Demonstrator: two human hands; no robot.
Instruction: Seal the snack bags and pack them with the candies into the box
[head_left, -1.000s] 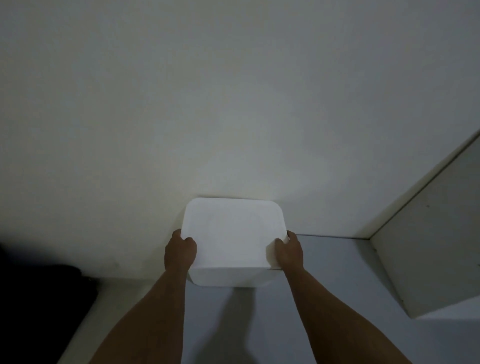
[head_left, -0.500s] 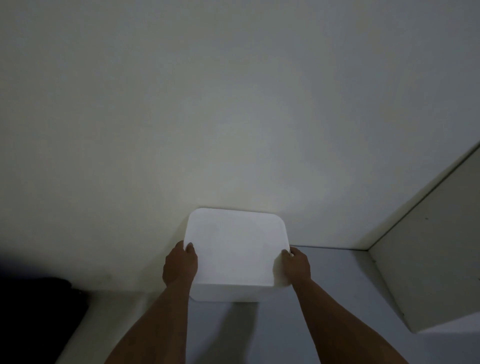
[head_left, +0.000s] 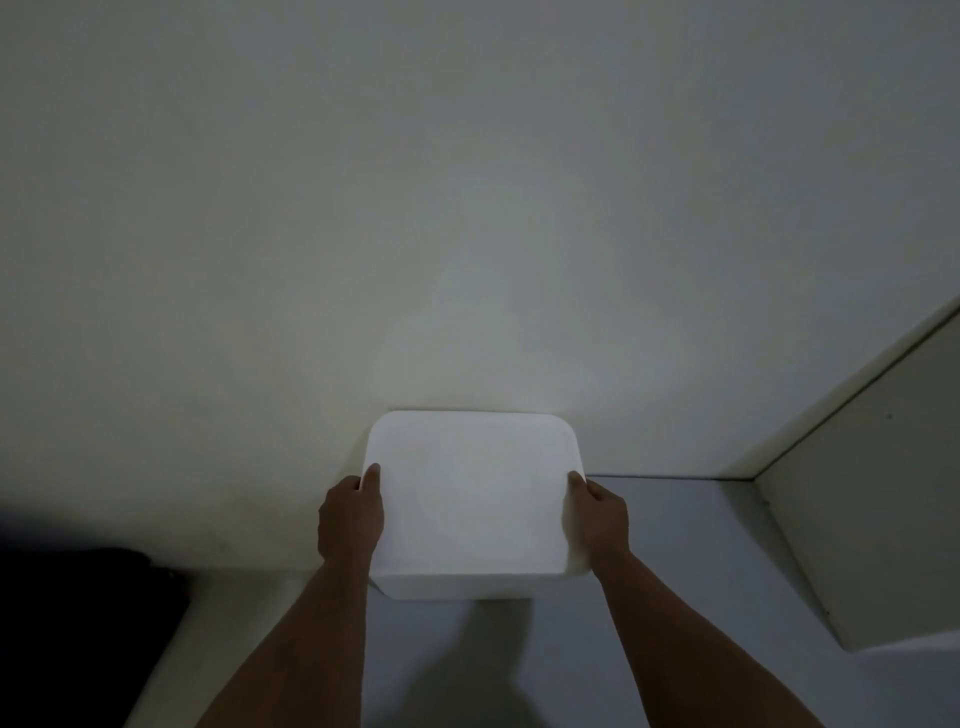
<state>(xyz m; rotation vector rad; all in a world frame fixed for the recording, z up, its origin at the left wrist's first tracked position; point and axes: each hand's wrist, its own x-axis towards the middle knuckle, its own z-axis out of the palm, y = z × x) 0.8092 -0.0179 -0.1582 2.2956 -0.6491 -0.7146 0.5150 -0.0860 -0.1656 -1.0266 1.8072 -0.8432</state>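
A white box (head_left: 470, 499) with rounded corners and a closed lid sits against the pale wall, low in the middle of the head view. My left hand (head_left: 349, 517) grips its left edge, thumb on top of the lid. My right hand (head_left: 597, 514) grips the right edge the same way. The lid hides whatever is inside; no snack bags or candies are in view.
The box stands on a grey-blue surface (head_left: 675, 597) that meets the wall (head_left: 467, 208) right behind it. A light panel or cabinet side (head_left: 883, 493) rises at the right. A dark shape (head_left: 78, 623) fills the lower left corner.
The box with both hands on it has dropped a little lower in the view and looks larger. Both thumbs now lie on top of the lid.
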